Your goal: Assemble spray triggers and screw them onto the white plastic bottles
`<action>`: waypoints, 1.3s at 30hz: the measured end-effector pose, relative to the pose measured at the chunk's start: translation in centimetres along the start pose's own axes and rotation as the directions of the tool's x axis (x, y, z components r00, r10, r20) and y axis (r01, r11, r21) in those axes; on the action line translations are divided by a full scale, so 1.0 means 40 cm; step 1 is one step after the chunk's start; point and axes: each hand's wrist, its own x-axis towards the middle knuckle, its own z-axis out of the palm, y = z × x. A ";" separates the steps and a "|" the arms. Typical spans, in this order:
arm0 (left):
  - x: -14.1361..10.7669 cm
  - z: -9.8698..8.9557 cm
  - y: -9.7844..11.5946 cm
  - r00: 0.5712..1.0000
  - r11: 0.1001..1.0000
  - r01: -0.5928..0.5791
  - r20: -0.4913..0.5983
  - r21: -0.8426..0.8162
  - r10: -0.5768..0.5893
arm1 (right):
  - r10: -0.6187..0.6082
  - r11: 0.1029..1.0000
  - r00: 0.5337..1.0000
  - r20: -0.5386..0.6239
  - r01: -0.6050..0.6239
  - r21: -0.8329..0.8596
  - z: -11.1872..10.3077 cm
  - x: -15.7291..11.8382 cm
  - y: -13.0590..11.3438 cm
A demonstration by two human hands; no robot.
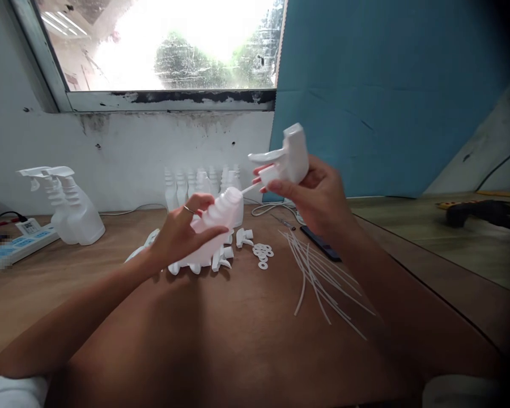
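Note:
My left hand (187, 226) is wrapped round the ribbed neck of a white plastic bottle (221, 218), which is tilted with its mouth up and to the right. A white trigger spray head (295, 156) is gripped in my right hand (318, 190), its trigger pointing left. From the spray head a thin white tube (251, 188) runs down to the bottle's mouth. The head and the bottle's neck are apart, joined only by this tube. How far the tube reaches inside is hidden.
Loose spray heads (243, 238), white rings (262, 256) and thin tubes (318, 272) lie on the table (246, 340). More bottles (181, 190) stand by the wall. Two bottles with spray heads (74, 209) stand left, beside a power strip (25, 249). A phone (321, 243) lies right.

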 end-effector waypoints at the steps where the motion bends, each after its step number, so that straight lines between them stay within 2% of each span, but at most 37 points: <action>1: -0.007 0.001 0.026 1.000 0.999 0.003 0.023 -0.041 -0.002 | 0.032 0.999 0.998 0.046 -0.031 -0.031 0.004 -0.006 -0.004; 4: -0.027 0.013 0.085 0.995 0.981 0.060 0.091 -0.187 -0.043 | 0.123 0.991 0.974 0.189 -0.112 -0.071 0.011 -0.021 -0.022; 7: -0.039 0.036 0.113 0.984 0.931 0.141 0.154 -0.336 -0.093 | 0.196 0.980 0.942 0.274 -0.180 -0.081 0.015 -0.031 -0.038; 11: -0.048 0.067 0.128 0.969 0.863 0.233 0.186 -0.448 -0.165 | 0.283 0.958 0.901 0.327 -0.248 -0.145 0.024 -0.036 -0.040; 15: -0.050 0.076 0.127 0.955 0.835 0.289 0.207 -0.468 -0.214 | 0.320 0.947 0.883 0.343 -0.288 -0.143 0.046 -0.040 -0.027; 19: -0.040 0.054 0.094 0.970 0.785 0.208 0.225 -0.583 -0.091 | 0.289 0.952 0.911 0.293 -0.307 0.015 0.073 -0.056 0.000; 21: -0.025 0.033 0.076 0.987 0.768 0.142 0.151 -0.625 -0.060 | 0.265 0.938 0.915 0.305 -0.318 0.139 0.088 -0.069 0.014; 23: 0.002 0.008 0.071 0.995 0.790 0.090 0.027 -0.607 -0.093 | 0.240 0.908 0.895 0.376 -0.344 0.239 0.103 -0.081 0.026; 25: 0.035 -0.018 0.083 0.993 0.817 0.039 -0.067 -0.576 -0.094 | 0.216 0.880 0.871 0.441 -0.369 0.298 0.117 -0.091 0.034; 26: 0.053 -0.030 0.094 0.994 0.826 0.017 -0.079 -0.564 -0.074 | 0.209 0.871 0.868 0.451 -0.375 0.317 0.122 -0.095 0.037; 30: 0.101 -0.063 0.140 1.000 0.877 -0.021 -0.010 -0.479 0.018 | 0.206 0.846 0.885 0.418 -0.376 0.379 0.126 -0.106 0.047; 32: 0.109 -0.068 0.151 0.999 0.900 -0.045 -0.024 -0.434 0.039 | 0.192 0.827 0.882 0.431 -0.382 0.412 0.122 -0.109 0.051; 34: 0.109 -0.069 0.151 0.998 0.903 -0.054 -0.040 -0.426 0.041 | 0.186 0.819 0.882 0.433 -0.383 0.429 0.119 -0.112 0.055; 39: 0.107 -0.069 0.139 1.000 0.870 -0.018 0.003 -0.493 0.023 | 0.226 0.854 0.898 0.377 -0.369 0.367 0.123 -0.117 0.059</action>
